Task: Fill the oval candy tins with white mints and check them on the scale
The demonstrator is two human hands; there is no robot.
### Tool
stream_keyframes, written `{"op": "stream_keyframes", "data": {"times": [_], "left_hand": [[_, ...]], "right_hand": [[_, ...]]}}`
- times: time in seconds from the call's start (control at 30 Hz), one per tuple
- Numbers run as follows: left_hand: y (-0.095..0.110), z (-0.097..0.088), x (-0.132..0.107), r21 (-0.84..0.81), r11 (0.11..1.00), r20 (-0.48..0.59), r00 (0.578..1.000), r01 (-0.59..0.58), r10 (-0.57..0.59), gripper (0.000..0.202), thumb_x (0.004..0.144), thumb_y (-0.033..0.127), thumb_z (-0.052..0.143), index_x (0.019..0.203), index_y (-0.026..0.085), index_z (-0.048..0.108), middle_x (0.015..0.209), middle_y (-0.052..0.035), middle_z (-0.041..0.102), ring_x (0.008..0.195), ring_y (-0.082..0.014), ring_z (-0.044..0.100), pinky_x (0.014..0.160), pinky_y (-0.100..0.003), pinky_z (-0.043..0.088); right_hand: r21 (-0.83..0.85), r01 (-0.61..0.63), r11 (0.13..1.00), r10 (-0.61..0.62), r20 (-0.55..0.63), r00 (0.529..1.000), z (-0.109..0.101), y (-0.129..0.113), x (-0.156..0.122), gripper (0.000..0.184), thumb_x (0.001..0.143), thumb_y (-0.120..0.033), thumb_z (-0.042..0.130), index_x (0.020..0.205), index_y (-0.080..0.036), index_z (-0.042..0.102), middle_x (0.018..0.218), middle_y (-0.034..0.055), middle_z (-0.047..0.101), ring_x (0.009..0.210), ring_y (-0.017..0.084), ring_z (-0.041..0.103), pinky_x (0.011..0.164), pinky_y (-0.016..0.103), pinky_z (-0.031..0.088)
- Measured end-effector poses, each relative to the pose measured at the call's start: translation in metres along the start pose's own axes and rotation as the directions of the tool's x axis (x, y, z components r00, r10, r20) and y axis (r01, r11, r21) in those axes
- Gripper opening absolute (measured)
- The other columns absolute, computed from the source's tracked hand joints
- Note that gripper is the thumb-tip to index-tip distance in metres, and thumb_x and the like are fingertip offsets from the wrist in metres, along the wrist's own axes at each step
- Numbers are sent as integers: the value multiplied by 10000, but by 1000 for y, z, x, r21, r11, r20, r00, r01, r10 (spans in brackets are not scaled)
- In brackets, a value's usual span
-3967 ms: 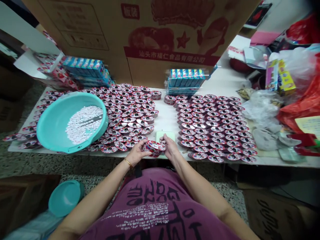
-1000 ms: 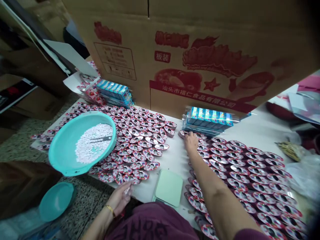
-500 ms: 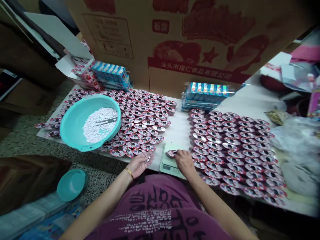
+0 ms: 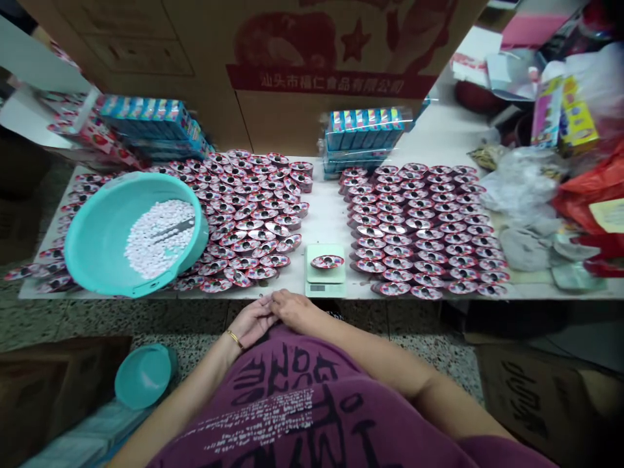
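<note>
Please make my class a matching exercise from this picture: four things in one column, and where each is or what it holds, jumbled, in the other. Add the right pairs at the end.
Column one
1. Scale
2. Large basin
3. Bracelet
4. Right hand

Column two
A. Around the left wrist
B. Under a single red-rimmed pack
C. Close against the left hand
D. Holding small white pieces

Right pairs: 1-B, 2-D, 3-A, 4-C
</note>
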State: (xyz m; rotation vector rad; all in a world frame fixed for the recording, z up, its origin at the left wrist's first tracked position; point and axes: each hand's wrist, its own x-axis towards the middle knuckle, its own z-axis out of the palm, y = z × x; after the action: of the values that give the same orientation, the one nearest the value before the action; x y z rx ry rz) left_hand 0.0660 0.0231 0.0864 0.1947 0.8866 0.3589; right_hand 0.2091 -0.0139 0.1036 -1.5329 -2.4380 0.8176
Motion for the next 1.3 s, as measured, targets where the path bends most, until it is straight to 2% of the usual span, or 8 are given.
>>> {"op": "stream_keyframes", "data": {"times": [0.27, 0.53, 0.83, 0.9, 1.0, 1.07, 1.17, 1.3], "left_hand": [[-3, -10, -2, -32, 999, 2, 1000, 21, -20, 307, 606, -61, 437, 821, 100, 586, 644, -16, 583, 639, -86, 549, 802, -262, 434], [-3, 1, 2, -124, 990, -12, 998, 64, -66, 180, 654, 38, 414, 736, 98, 563, 706, -56, 608, 687, -127, 569, 771, -297, 449], [-4, 10, 14, -157, 982, 3, 995, 101, -102, 177, 682, 82, 420, 772, 79, 571, 710, -84, 625, 718, -140, 590, 796, -306, 449], [-2, 13, 18, -169, 979, 21, 993, 117, -115, 213, 708, 127, 428, 842, 50, 575, 824, -128, 633, 846, -171, 583, 833, -312, 434], [2, 18, 23, -161, 978, 23, 991, 135, -133, 277, 728, 164, 433, 919, 15, 566, 947, -178, 610, 991, -208, 532, 855, -308, 426], [4, 22, 26, -159, 979, 6, 991, 130, -130, 273, 732, 158, 435, 922, 14, 569, 952, -178, 610, 1005, -209, 525, 851, -298, 432], [5, 25, 28, -168, 979, -5, 993, 116, -118, 265, 733, 144, 439, 919, 12, 573, 950, -173, 612, 1001, -205, 529, 851, -287, 436], [5, 24, 28, -175, 979, -29, 993, 104, -111, 251, 735, 137, 442, 906, 15, 579, 932, -170, 617, 991, -204, 536, 847, -285, 441]], "right_hand": [[-39, -56, 998, 55, -7, 998, -1, -4, -1, 152, 801, -145, 420, 941, -161, 478, 866, 41, 495, 764, 143, 468, 596, 235, 386], [-10, -55, 998, 56, 8, 998, -5, -1, -5, 202, 826, -160, 384, 1009, -160, 470, 861, 54, 507, 785, 152, 490, 620, 245, 404], [97, -103, 990, 111, -88, 990, -3, 16, -12, 169, 819, -189, 398, 920, -155, 530, 823, 51, 539, 758, 136, 508, 658, 237, 408], [178, -148, 973, 182, -195, 964, -8, 33, -18, 183, 811, -168, 399, 926, -149, 540, 856, 62, 555, 792, 131, 514, 703, 234, 407], [262, -293, 920, 376, -377, 846, -20, 70, -30, 203, 796, -154, 407, 928, -157, 561, 879, 63, 576, 840, 135, 519, 750, 240, 400], [268, -381, 885, 463, -417, 782, -25, 94, -38, 202, 787, -167, 422, 913, -171, 580, 863, 56, 583, 828, 141, 525, 744, 244, 401], [242, -442, 864, 504, -382, 775, -28, 117, -46, 210, 779, -178, 437, 913, -174, 600, 845, 56, 586, 804, 145, 533, 739, 250, 404], [308, -408, 859, 506, -401, 764, -28, 123, -53, 199, 779, -201, 454, 903, -188, 610, 841, 49, 597, 810, 146, 541, 751, 261, 413]]}}
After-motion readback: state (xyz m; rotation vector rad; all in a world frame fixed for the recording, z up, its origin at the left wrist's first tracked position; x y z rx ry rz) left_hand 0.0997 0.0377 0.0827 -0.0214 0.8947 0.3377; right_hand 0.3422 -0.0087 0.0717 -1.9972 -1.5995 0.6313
